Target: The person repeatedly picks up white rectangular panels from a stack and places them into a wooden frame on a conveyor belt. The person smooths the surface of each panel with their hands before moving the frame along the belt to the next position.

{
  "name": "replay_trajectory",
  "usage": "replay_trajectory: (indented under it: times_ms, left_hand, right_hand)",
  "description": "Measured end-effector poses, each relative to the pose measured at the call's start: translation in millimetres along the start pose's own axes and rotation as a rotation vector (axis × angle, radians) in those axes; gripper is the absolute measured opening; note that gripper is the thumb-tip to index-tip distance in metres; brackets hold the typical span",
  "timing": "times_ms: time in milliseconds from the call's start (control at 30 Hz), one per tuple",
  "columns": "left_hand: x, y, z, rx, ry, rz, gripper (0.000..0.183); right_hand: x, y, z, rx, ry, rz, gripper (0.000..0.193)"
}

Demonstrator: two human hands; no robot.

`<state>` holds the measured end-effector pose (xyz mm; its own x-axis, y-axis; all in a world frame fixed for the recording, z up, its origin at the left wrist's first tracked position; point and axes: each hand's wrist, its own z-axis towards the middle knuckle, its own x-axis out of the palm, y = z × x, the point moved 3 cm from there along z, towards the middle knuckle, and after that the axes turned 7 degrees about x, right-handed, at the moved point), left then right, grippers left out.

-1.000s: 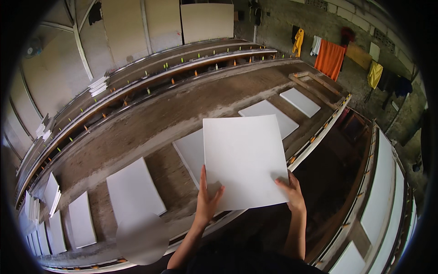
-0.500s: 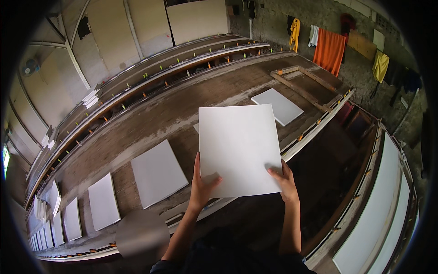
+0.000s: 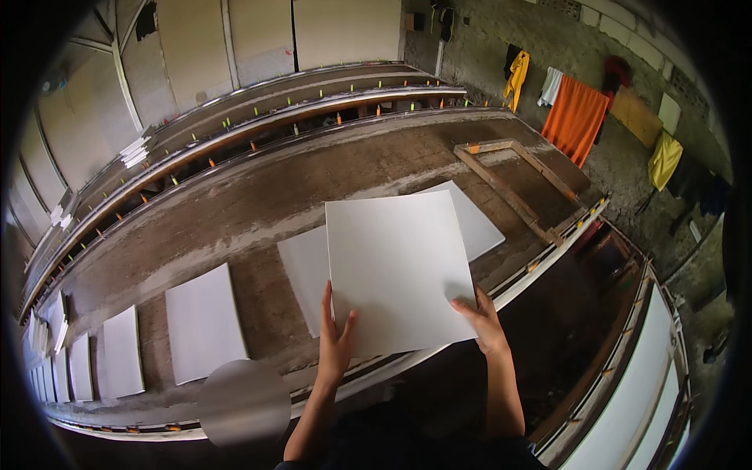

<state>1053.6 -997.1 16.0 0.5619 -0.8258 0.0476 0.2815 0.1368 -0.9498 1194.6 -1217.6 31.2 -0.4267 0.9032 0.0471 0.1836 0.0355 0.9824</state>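
A stack of blank white paper sheets (image 3: pixel 398 270), slightly curved, is held up between my two hands over the front edge of the long table. My left hand (image 3: pixel 337 345) grips its lower left edge, thumb on top. On the right edge, my right hand (image 3: pixel 482 317) pinches it the same way, its fingers mostly hidden underneath. Behind it on the table lie a partly covered white stack (image 3: pixel 301 270) and another white stack (image 3: pixel 476 219) farther right. How many sheets I hold cannot be told.
Several more white stacks (image 3: pixel 205 325) run leftward along the brown table (image 3: pixel 258 211). A wooden frame (image 3: pixel 501 188) lies at its right end. Beyond runs a rail with coloured pegs (image 3: pixel 298 125). An orange cloth (image 3: pixel 576 117) hangs on the wall. White panels (image 3: pixel 627 392) stand lower right.
My view has shifted right along the table. The held paper has come slightly lower and left in view, now overlapping the right-hand stack. Both hands keep their grip.
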Motion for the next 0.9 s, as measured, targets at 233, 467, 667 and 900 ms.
replay_trajectory:
  times_ms: [233, 467, 667, 900]
  left_hand:
    - [80.5, -2.1, 54.6, -0.009, -0.014, -0.081, 0.069]
    - [168.2, 10.8, 95.3, -0.023, -0.007, 0.001, 0.073]
    - [285.8, 24.5, 124.5, 0.062, -0.063, 0.049, 0.061]
    - [422.3, 33.6, 154.4, -0.096, -0.106, 0.076, 0.050]
  right_hand:
    - [-66.5, 37.9, 63.5, -0.029, 0.033, 0.006, 0.051]
    - [-153.7, 45.7, 119.1, -0.027, 0.037, -0.033, 0.051]
    - [-266.1, 52.3, 188.0, -0.124, 0.081, -0.047, 0.051]
    - [-403.2, 71.5, 246.4, -0.029, 0.106, -0.010, 0.054]
